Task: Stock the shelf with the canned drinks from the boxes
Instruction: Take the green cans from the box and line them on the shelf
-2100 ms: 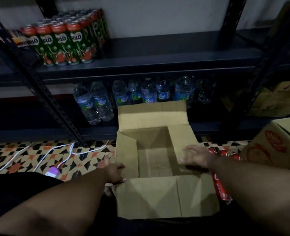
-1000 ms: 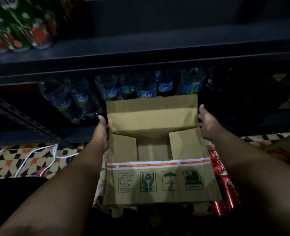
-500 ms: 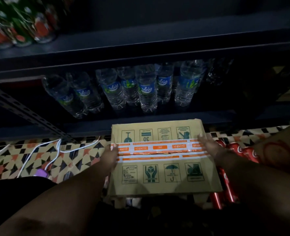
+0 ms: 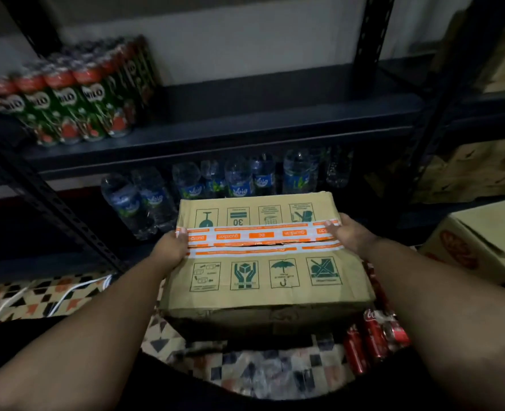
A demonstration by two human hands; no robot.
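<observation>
A brown cardboard box (image 4: pixel 263 280) with orange and white tape across its face is lifted above the patterned floor, taped side up. My left hand (image 4: pixel 171 249) grips its left edge at the tape line. My right hand (image 4: pixel 347 234) grips the right edge. Red cola cans (image 4: pixel 372 336) lie on the floor to the right, partly hidden under the box. Green Milo cans (image 4: pixel 76 105) stand in a block on the left of the dark shelf (image 4: pixel 275 129).
Water bottles (image 4: pixel 239 179) fill the lower shelf behind the box. Another cardboard box (image 4: pixel 476 241) with red print sits at the right. White cables (image 4: pixel 38 298) trail over the tiled floor at the left. A slanted shelf upright (image 4: pixel 55 209) crosses the left side.
The open box had its flaps folded in, was turned over so the taped side faces up, and is now raised off the floor between both hands.
</observation>
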